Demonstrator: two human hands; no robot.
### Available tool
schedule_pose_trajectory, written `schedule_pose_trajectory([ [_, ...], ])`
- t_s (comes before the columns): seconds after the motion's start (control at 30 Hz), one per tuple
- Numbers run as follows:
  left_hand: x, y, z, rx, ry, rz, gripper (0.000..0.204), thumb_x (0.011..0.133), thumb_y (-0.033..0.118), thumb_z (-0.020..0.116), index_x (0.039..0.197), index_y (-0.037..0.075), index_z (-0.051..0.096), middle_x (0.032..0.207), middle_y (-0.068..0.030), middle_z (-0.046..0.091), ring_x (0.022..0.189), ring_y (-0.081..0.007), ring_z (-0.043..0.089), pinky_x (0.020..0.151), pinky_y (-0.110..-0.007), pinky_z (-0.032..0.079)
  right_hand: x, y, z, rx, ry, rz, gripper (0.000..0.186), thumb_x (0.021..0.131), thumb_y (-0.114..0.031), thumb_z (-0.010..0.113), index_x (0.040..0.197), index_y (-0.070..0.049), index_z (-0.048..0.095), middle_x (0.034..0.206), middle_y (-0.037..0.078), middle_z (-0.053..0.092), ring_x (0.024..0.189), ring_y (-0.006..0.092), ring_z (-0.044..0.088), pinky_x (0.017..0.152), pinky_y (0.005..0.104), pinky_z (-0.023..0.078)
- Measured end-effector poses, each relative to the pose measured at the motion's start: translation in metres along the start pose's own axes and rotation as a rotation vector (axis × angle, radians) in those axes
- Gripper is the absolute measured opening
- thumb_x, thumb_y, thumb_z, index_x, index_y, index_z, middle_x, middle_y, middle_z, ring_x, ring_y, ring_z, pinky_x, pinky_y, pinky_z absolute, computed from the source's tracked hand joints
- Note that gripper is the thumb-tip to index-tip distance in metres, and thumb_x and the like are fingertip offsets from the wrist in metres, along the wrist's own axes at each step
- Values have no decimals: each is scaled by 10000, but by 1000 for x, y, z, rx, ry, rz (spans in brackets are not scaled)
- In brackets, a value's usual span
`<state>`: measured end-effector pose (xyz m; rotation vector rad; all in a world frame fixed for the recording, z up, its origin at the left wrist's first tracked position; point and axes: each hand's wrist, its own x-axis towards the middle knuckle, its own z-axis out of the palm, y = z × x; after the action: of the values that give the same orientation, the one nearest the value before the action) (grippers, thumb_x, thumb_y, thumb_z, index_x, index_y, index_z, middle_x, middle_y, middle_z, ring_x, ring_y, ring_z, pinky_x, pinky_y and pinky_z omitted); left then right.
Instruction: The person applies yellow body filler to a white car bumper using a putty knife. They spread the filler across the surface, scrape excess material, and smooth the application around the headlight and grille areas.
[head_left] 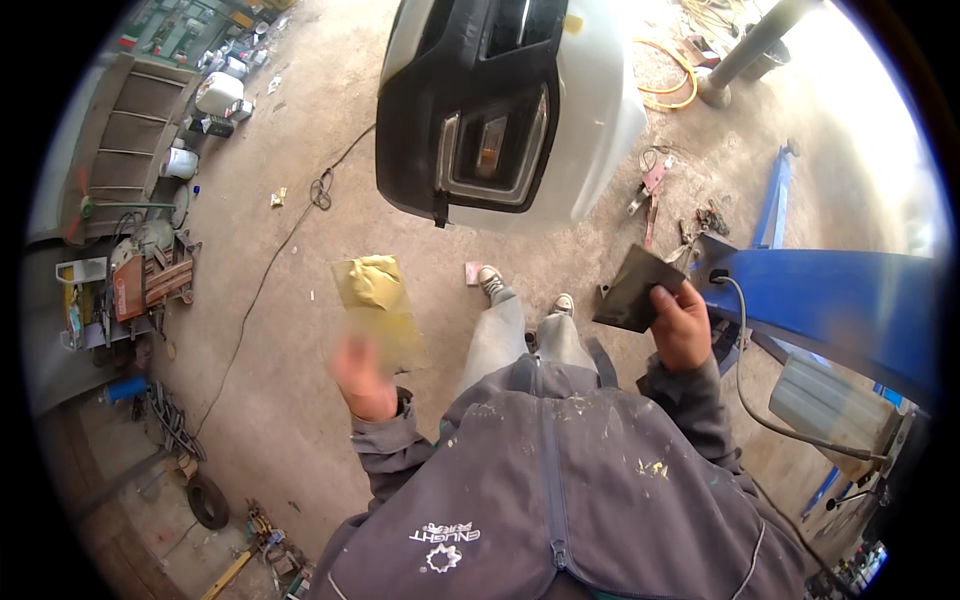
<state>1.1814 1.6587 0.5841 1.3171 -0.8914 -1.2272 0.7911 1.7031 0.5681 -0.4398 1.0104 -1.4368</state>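
Observation:
My left hand point(362, 382), blurred at the fingers, grips the near edge of a thin flat sheet point(347, 291). A smeared mound of yellow putty point(376, 281) lies on the sheet's far part. On the other side, my right hand point(683, 328) is closed on a dark, flat, four-sided plate point(630, 288), thumb on top. Whether this plate is a spreader I cannot tell. Both hands are apart from the car's front corner point(600, 110), which is white with dark trim around a headlight point(492, 160).
A blue lift arm point(830, 300) with a grey cable stands close on my right. Tools point(655, 180) lie on the floor beyond my right hand. A black cord point(275, 255) crosses the floor at left. Farther left are a cart point(150, 275) and white buckets point(180, 163).

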Motion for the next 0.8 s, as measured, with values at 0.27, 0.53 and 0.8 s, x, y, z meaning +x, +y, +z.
schedule_pose_trajectory([
  [0.27, 13, 17, -11, 130, -181, 59, 278, 948, 113, 512, 1136, -85, 565, 999, -94, 641, 869, -138, 598, 790, -260, 473, -15, 27, 143, -1070, -194, -810, 449, 695, 121, 589, 1073, -92, 702, 990, 105, 616, 880, 277, 625, 765, 335, 521],
  [0.53, 63, 58, -79, 231, -481, 82, 230, 975, 129, 509, 1075, -60, 593, 923, -48, 636, 825, -82, 549, 731, -216, 443, -5, 110, 265, -1275, -79, -1212, 441, 651, -26, 671, 1069, -159, 712, 1040, 60, 609, 979, 251, 604, 825, 387, 515],
  [0.8, 117, 71, -142, 565, -632, 136, 153, 938, 105, 518, 964, -31, 583, 663, -31, 489, 610, -85, 402, 527, -262, 351, -20, 202, 315, -1319, -51, -998, 446, 652, -31, 630, 1075, -159, 689, 995, 34, 601, 970, 210, 585, 835, 370, 499],
])
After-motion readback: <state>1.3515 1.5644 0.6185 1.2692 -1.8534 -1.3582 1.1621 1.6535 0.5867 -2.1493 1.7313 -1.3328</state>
